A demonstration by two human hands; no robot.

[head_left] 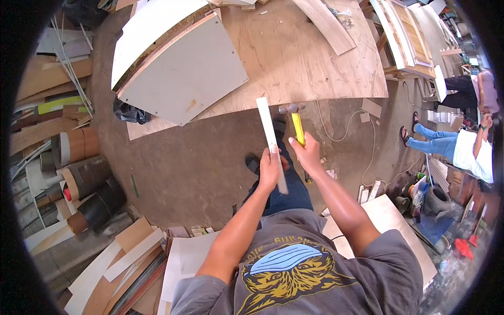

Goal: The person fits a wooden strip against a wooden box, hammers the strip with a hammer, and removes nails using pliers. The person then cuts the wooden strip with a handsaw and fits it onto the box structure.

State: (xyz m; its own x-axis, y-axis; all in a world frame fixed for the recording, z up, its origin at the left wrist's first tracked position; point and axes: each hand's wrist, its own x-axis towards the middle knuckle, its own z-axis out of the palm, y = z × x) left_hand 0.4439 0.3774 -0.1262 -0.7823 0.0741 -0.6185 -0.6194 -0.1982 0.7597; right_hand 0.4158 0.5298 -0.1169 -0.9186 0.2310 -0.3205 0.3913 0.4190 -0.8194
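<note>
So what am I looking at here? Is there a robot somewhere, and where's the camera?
No robot here: these are a person's own bare hands. The single picture comes from a camera worn on the head, looking down past the person's shirt. The fingers of the left hand hold a long white strip; those of the right hand grip a hammer with a yellow handle. Ahead, a plywood surface bears a large pale panel and a curved-looking wooden board. Off to the right stands someone in a white top.
</note>
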